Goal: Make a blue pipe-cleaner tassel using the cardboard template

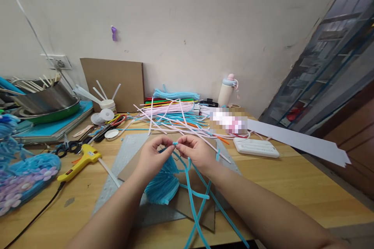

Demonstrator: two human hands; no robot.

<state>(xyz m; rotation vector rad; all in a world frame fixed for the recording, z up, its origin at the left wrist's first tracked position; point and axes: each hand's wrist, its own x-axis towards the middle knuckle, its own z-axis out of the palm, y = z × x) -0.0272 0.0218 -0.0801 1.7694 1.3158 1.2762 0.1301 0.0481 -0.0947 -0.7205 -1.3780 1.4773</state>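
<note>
Over the middle of the desk, my left hand (154, 155) and my right hand (197, 153) meet with their fingers closed. Both pinch a light-blue pipe cleaner (175, 143), whose short bit shows between the fingertips. Just below my left hand is a fan-shaped piece of blue pipe cleaners (163, 186), ribbed and partly hidden by that hand. Long loose blue pipe cleaners (191, 194) hang below my right hand and cross each other toward the desk's front edge. Underneath lies a brown cardboard sheet (209, 218) on a grey cutting mat (128, 148).
A yellow glue gun (78, 162) and black scissors (66, 147) lie left, near a blue-and-purple flower piece (26, 183). Piled pipe cleaners (172, 114) fill the back. Right are a white power strip (255, 148) and bottle (226, 92); a metal bowl (48, 99) stands far left.
</note>
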